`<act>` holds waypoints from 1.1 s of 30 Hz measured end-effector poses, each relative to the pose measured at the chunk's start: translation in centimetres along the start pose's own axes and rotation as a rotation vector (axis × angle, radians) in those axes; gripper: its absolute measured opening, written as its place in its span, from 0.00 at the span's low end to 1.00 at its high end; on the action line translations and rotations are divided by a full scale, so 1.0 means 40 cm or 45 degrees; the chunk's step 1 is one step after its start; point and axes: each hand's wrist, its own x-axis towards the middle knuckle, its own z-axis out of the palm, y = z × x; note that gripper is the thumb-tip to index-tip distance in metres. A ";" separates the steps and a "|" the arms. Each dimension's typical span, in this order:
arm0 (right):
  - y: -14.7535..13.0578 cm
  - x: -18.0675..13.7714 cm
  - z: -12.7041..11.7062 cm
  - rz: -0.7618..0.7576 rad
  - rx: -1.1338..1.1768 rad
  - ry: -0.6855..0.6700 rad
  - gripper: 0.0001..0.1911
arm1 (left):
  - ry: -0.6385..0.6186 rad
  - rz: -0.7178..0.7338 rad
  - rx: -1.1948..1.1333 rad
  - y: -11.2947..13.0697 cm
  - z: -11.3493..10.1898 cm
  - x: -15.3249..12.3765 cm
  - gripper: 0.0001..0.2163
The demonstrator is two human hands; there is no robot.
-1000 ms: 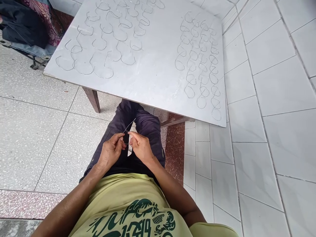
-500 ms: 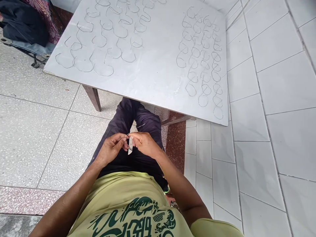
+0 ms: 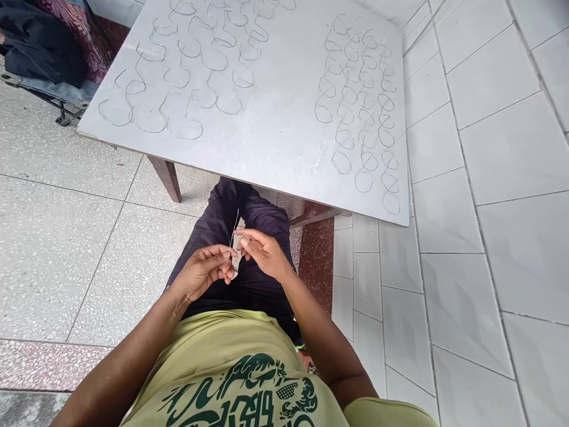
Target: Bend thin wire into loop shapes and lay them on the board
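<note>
Over my lap, my left hand is closed, pinching a thin piece of wire between thumb and forefinger. The wire's free end rises away from me above the fingertips. Just right of it is my right hand, its forefinger stretched out beside the wire and its thumb apart. Whether that forefinger touches the wire is too fine to tell. Part of the wire near the left fingers is hidden.
Ahead stands a white table. Curved open wire pieces lie on its left side, and looped wire pieces in rows on its right. A tiled wall runs along the right. At the far left is a folding chair with dark cloth.
The wire has swung from pointing right to pointing away from me. My right hand has let go and opened its fingers, while my left hand keeps its pinch.
</note>
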 end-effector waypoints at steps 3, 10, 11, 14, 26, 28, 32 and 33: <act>-0.015 0.009 0.005 -0.046 -0.029 -0.072 0.21 | -0.109 -0.130 -0.143 -0.012 0.002 -0.003 0.11; -0.028 0.019 0.015 -0.025 -0.010 -0.088 0.22 | -0.099 -0.223 -0.166 -0.041 -0.003 0.001 0.13; -0.024 0.019 0.014 -0.003 -0.011 -0.060 0.22 | -0.066 -0.202 -0.100 -0.040 -0.006 0.000 0.16; -0.010 0.019 0.014 0.053 -0.066 0.055 0.21 | 0.187 -0.001 0.196 -0.028 -0.015 -0.005 0.25; -0.028 0.017 0.018 0.043 0.071 -0.021 0.20 | 0.205 0.312 0.359 0.020 -0.003 -0.008 0.12; -0.025 0.011 0.016 0.020 0.121 -0.047 0.21 | 0.167 0.260 0.228 0.017 -0.001 -0.007 0.11; -0.009 0.002 0.014 0.025 0.276 -0.036 0.22 | 0.191 0.244 0.114 0.019 0.004 -0.008 0.11; -0.007 0.001 0.014 0.018 0.292 -0.036 0.22 | 0.192 0.234 0.065 0.020 0.004 -0.007 0.11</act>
